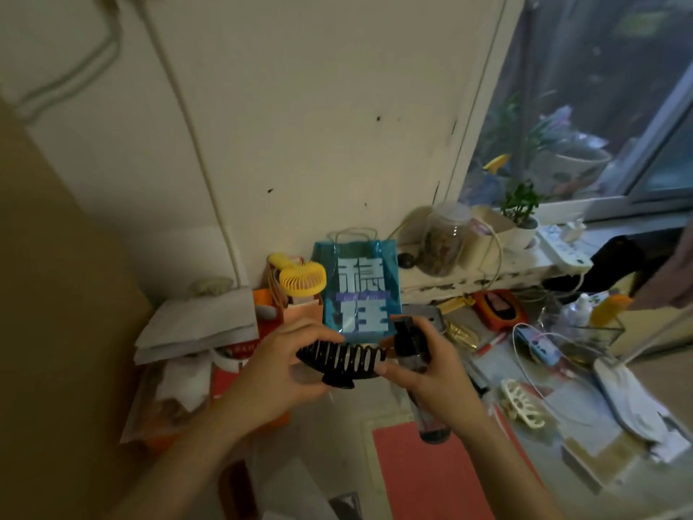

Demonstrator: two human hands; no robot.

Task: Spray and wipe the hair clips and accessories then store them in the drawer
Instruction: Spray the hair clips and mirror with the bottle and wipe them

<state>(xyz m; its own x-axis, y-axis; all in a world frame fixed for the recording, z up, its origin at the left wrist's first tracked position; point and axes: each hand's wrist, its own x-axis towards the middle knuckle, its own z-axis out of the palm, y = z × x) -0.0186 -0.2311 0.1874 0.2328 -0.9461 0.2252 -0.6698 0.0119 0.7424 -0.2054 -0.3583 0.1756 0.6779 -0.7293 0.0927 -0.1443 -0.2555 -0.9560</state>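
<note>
The left hand [279,373] is holding a large black hair clip [343,364] up in the air, above the desk, with the fingers curled around its left end and the thumb lying under it. The clip is lying nearly level, its long curved teeth are pointing upward and its right end is reaching to the right hand [431,373]. The right hand is gripping a dark spray bottle [412,343] with its fingers wrapped around the neck; the black spray head is standing just beside the right end of the clip, and the clear body of the bottle is hanging down below the hand. I cannot tell if a finger is pressing the trigger. A cream hair clip [523,403] is lying on the desk [585,418] to the right of the hands, well apart from the black one, near a white cable [525,373]. Behind the hands a blue gift bag [356,290] with big white characters is standing against the wall, and a yellow handheld fan [300,277] is sitting just beside it on the left. A glass jar [442,242] and a small potted plant [521,215] are standing on the window sill. A pink mat [431,471] is lying on the near part of the desk, under the right forearm.
</note>
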